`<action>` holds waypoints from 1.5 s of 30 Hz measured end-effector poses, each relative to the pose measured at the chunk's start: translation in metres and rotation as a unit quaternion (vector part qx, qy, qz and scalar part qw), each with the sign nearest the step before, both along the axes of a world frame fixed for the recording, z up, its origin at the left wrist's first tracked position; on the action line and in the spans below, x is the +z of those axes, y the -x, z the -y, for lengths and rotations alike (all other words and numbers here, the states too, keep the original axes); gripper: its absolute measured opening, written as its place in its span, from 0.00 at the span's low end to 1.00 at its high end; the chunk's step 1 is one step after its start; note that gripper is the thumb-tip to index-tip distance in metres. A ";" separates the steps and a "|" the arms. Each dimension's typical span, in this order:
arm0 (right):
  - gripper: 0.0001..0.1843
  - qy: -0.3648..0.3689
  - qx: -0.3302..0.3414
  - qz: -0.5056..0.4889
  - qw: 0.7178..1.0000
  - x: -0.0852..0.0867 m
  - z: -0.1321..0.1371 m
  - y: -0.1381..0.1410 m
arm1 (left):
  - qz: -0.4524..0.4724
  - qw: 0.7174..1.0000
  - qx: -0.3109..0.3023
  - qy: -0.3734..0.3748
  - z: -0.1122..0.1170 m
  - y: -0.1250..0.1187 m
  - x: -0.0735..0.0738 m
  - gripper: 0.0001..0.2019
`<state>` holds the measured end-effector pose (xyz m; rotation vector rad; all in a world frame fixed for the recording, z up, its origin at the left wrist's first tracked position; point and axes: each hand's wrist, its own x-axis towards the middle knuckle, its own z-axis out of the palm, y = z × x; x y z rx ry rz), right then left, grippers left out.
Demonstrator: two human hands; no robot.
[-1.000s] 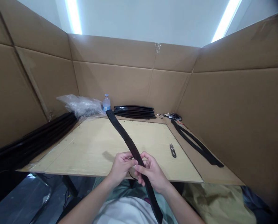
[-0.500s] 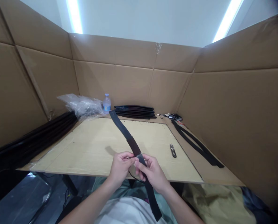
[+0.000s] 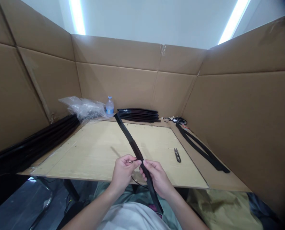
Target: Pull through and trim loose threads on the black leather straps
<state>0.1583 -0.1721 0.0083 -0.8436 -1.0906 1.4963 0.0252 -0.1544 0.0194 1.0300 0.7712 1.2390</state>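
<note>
Fingers [image 3: 135,164] of the left hand [image 3: 123,172] pressed against the thumb, pinching what looks like a thin dark cord [image 3: 139,183]; a slack length of it curves below, bottom centre. Right hand [image 3: 157,175]: thumb and fingertips pinching the black strip [image 3: 125,127], which slants above the desk [image 3: 92,150] from mid-frame to the bottom. Brownish band [image 3: 135,148] around or merely upon its middle, cannot tell which; both grips near the band's lower end. Judged partway on this piece: band in place, cord hanging slack, so handling there seems unfinished. Thread snips [image 3: 177,155] lie apart from both hands, right of centre. Farther out: two black strips [image 3: 200,145] at right, stack of strips [image 3: 137,115] behind, strip pile [image 3: 37,142] at left edge; which are finished, cannot tell.
</note>
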 end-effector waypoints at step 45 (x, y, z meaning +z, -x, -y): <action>0.15 -0.041 -0.004 -0.004 0.999 0.008 0.013 0.004 | 0.037 0.997 -0.061 0.004 -0.004 0.009 -0.003 0.16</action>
